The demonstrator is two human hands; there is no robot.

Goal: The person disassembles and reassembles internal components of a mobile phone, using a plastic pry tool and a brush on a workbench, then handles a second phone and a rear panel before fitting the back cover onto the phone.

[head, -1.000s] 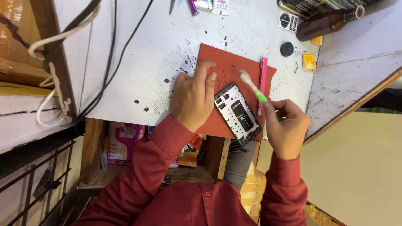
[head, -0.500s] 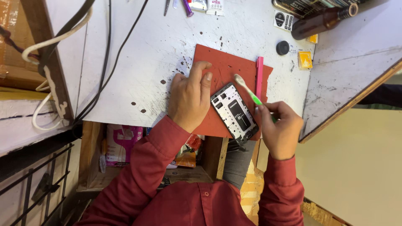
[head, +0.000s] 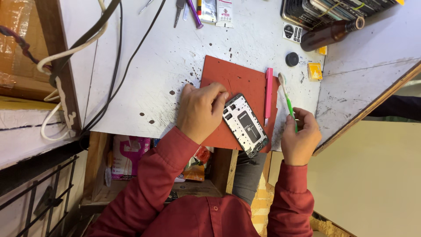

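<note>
green toothbrush [head: 288,102] pinched in the right hand [head: 300,140]; left hand [head: 201,112] presses fingertips on the opened phone [head: 245,124].

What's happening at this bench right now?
A person in a red shirt works at a white bench. The left hand presses on an opened phone lying on a red mat. The right hand holds a green toothbrush, bristles raised off the phone near a pink tool. A brown bottle and a black cap lie beyond.
</note>
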